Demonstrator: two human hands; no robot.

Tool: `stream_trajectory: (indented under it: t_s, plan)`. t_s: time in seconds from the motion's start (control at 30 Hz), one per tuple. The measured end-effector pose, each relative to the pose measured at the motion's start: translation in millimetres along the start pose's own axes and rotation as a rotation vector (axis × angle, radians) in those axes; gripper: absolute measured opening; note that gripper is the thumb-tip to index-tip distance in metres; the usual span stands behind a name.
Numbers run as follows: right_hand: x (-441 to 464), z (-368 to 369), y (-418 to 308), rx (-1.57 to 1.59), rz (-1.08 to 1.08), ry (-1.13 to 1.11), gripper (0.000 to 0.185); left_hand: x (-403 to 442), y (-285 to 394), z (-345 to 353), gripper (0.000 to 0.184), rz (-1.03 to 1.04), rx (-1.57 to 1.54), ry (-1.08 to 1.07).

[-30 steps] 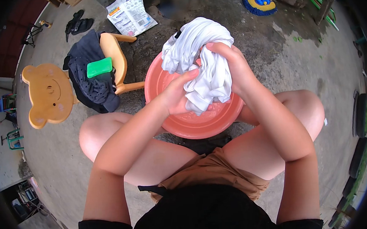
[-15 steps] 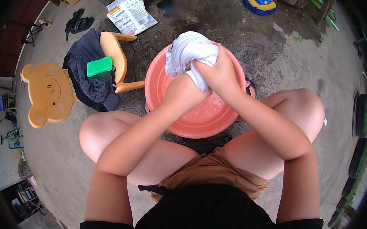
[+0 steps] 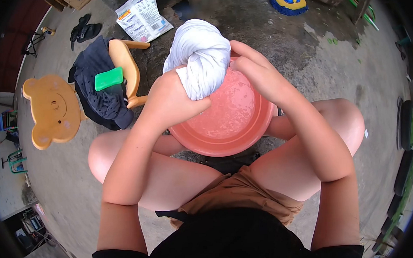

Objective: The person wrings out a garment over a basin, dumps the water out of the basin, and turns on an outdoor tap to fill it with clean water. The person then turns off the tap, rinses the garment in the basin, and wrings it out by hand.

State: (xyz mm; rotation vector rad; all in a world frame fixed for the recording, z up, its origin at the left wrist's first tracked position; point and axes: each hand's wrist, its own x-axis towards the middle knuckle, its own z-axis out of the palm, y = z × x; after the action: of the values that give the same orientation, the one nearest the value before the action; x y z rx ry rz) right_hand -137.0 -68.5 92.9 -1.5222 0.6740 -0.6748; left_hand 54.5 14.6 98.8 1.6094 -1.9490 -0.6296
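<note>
A twisted bundle of wet-looking white cloth [image 3: 198,50] is held up over the far left part of a pink plastic basin [image 3: 217,150]. My left hand [image 3: 173,97] is wrapped round the lower end of the bundle, its thumb lying along the underside. At the bundle's right edge my right hand [image 3: 257,72] is closed, its curled fingers against the fabric; the part it grips is mostly hidden. Shallow, slightly foamy water [image 3: 231,110] covers the basin's bottom. The basin stands on the ground between my legs.
Left of the basin, a yellow bear-faced chair [image 3: 54,111] carries dark clothing [image 3: 94,96] with a green bar of soap [image 3: 109,79] on it. Beyond are a white printed packet [image 3: 143,18], black sandals [image 3: 84,31] and a blue-yellow mop [image 3: 289,2]. Wet concrete surrounds the basin.
My hands have moved apart; the left shifted left and the right slightly to the right. The white cloth rose up and left, turning into a thicker coiled bundle. More of the basin's water shows.
</note>
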Motion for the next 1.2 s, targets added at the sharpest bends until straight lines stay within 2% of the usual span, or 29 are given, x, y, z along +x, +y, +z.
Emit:
stream_trajectory:
  t_s: [0.03, 0.07, 0.17, 0.3, 0.4, 0.47, 0.53, 0.67, 0.77, 0.83, 0.93, 1.03, 1.1, 1.2]
  plan:
    - [-0.3, -3.6, -1.0, -0.074, -0.054, -0.033, 0.042, -0.9, 3.2, -6.6, 0.027, -0.052, -0.061, -0.064]
    - [1.4, -7.2, 8.3, -0.416, -0.202, 0.027, 0.062, -1.5, 3.6, -7.5, 0.028, -0.033, -0.134, -0.082]
    - [2.8, -0.4, 12.6, -0.682, -0.441, 0.182, 0.088, -5.2, 8.5, -7.0, 0.029, -0.011, -0.360, -0.162]
    - [6.6, 14.3, 40.3, -0.385, -0.544, 0.108, 0.109, -12.4, 21.5, -0.3, 0.028, -0.033, -0.597, -0.298]
    - [-2.3, 18.7, 35.2, -0.269, -0.397, -0.008, 0.107, -15.0, 23.5, -4.2, 0.032, -0.071, -0.632, -0.333]
    - [-2.9, 19.9, 30.6, -0.246, -0.370, -0.059, 0.106, -15.9, 20.9, -10.2, 0.034, -0.069, -0.635, -0.377]
    - [-2.4, 21.1, 29.7, -0.210, -0.369, -0.116, 0.105, -18.6, 17.1, -9.9, 0.035, -0.126, -0.772, -0.385]
    - [-0.8, 24.7, 37.3, -0.159, -0.338, -0.100, 0.102, -19.1, 7.2, -14.7, 0.042, -0.173, -0.867, -0.413]
    - [3.8, 28.8, 44.5, -0.008, -0.297, -0.106, 0.101, -16.9, 5.4, -23.6, 0.047, -0.361, -1.000, -0.667]
    - [5.3, 29.5, 45.8, 0.114, -0.209, -0.111, 0.101, -24.5, 11.0, -14.9, 0.051, -0.340, -1.038, -0.583]
    - [6.9, 32.2, 53.7, 0.196, -0.268, -0.048, 0.091, -27.4, 8.6, -7.0, 0.060, -0.389, -1.136, -0.612]
    - [12.6, 34.1, 66.7, -0.093, -0.456, 0.173, 0.071, -17.4, 1.8, -3.7, 0.059, -0.324, -1.263, -0.814]
    - [8.8, 28.8, 61.5, -0.081, -0.334, 0.186, 0.060, -16.5, 3.3, -1.4, 0.052, -0.281, -1.225, -0.768]
    - [2.1, 14.6, 30.1, -0.136, -0.248, 0.221, 0.049, -20.3, 13.5, 0.9, 0.037, -0.228, -0.872, -0.450]
